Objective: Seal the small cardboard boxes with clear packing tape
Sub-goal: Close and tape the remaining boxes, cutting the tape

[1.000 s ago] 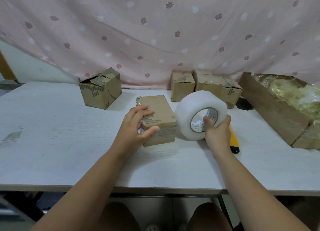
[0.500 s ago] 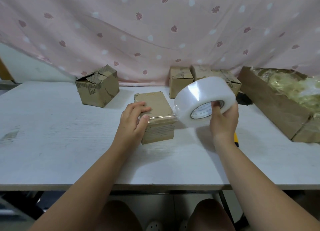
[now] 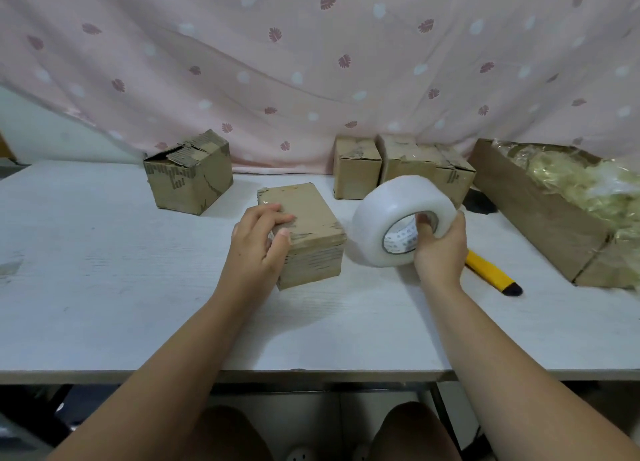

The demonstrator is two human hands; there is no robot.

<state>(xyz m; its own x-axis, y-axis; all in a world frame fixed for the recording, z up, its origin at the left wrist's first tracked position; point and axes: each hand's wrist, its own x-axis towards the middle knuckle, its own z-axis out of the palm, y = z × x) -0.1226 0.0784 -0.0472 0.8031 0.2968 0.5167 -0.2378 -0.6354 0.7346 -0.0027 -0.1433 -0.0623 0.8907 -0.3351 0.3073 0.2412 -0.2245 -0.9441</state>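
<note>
A small closed cardboard box [image 3: 311, 232] lies in the middle of the white table [image 3: 104, 287]. My left hand [image 3: 258, 242] holds its left near corner, fingers on the top and thumb on the front edge. Just to the right of the box, my right hand [image 3: 438, 249] grips a big roll of clear packing tape [image 3: 391, 214], with fingers hooked through its core. The roll stands on edge close to the box's right side. Whether a strip of tape joins roll and box cannot be made out.
A torn-topped box [image 3: 188, 175] stands at the back left, two more small boxes [image 3: 356, 166] [image 3: 427, 168] at the back centre. A yellow utility knife [image 3: 491, 273] lies right of my right hand. A long carton of crinkled plastic filling [image 3: 540, 211] fills the right side. A pink curtain hangs behind.
My right hand lifted the tape roll half a second ago and has now lowered it beside the box's right side. My left hand has stayed on the box, thumb shifting slightly.
</note>
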